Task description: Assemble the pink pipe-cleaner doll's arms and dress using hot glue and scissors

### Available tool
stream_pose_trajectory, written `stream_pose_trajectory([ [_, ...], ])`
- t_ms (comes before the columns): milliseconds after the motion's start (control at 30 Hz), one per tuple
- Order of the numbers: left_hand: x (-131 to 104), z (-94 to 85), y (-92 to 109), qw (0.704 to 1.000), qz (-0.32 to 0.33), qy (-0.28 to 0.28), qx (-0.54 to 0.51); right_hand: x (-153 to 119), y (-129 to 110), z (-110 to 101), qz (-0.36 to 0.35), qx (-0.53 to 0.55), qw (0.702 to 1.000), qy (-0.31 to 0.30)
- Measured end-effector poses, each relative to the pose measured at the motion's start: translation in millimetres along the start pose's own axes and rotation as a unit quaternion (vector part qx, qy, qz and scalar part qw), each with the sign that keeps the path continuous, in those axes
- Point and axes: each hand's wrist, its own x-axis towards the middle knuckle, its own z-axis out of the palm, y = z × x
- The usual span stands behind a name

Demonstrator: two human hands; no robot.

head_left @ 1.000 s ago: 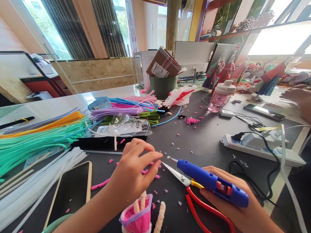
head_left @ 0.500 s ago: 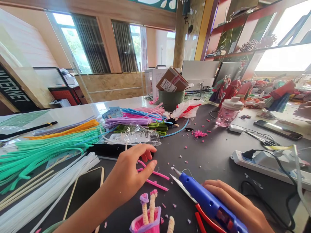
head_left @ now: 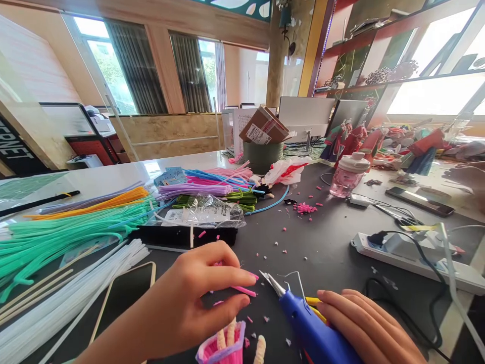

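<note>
My left hand (head_left: pixel 206 296) is over the table, thumb and forefinger apart, with nothing visible between them. Pink pipe cleaner pieces (head_left: pixel 245 291) lie beside and partly behind its fingers. Just below it stands a small pink cup with a lilac rim (head_left: pixel 223 349), cream twisted stems rising inside; their tops are hidden by my hand. A loose cream stem (head_left: pixel 259 350) lies to its right. My right hand (head_left: pixel 364 323) is laid around a blue glue gun (head_left: pixel 314 326); its palm side is hidden. Metal tool tips (head_left: pixel 272 283) and yellow handles (head_left: pixel 314 304) show around the gun.
Bundles of green (head_left: pixel 76 227) and white pipe cleaners (head_left: pixel 87 298) cover the left side, near a phone (head_left: pixel 123 298). A power strip (head_left: pixel 417 260) with cables lies right. Behind are a pink bottle (head_left: pixel 349 174), pink scraps (head_left: pixel 304 208) and a clear plastic packet (head_left: pixel 204 212).
My left hand has come lower and nearer, now covering the stem tops in the cup. The glue gun has shifted toward me under my right hand, and yellow handles have come into view.
</note>
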Motion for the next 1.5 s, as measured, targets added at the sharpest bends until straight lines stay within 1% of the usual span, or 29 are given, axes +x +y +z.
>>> stream_pose_trajectory([
  [100,-2,0.3,-1,0.998,0.053,-0.012,0.040,-8,2,9,-0.016,-0.005,0.999,0.035],
  [167,-2,1.0,-2,0.996,0.077,-0.009,0.055,-11,3,13,-0.025,-0.001,0.999,0.030],
  [267,-2,3.2,-5,0.996,0.081,0.004,0.046,-11,4,13,-0.024,0.005,1.000,0.017],
  [400,0,8.7,-7,0.998,0.045,0.038,-0.001,-11,5,13,-0.023,0.004,1.000,0.019],
  [500,1,13.3,-6,0.997,-0.020,0.054,-0.055,-10,6,14,-0.022,-0.011,0.999,0.026],
  [633,4,16.9,-2,0.986,-0.105,0.052,-0.118,-8,9,14,-0.032,-0.010,0.999,0.026],
  [733,5,17.9,1,0.978,-0.139,0.053,-0.146,-5,11,14,-0.025,-0.002,0.999,0.019],
  [833,4,20.2,1,0.975,-0.159,0.050,-0.145,-3,11,15,-0.020,0.006,1.000,0.018],
  [1067,-2,31.4,-1,0.972,-0.160,0.086,-0.149,-1,11,14,-0.006,0.043,0.999,0.011],
  [1167,-1,31.4,2,0.976,-0.157,0.080,-0.131,0,11,12,-0.007,0.045,0.999,0.008],
  [1367,1,29.0,8,0.984,-0.116,0.084,-0.103,-1,10,11,-0.015,0.024,1.000,0.000],
  [1500,1,29.0,9,0.988,-0.111,0.085,-0.068,-3,9,12,-0.010,0.025,1.000,-0.007],
])
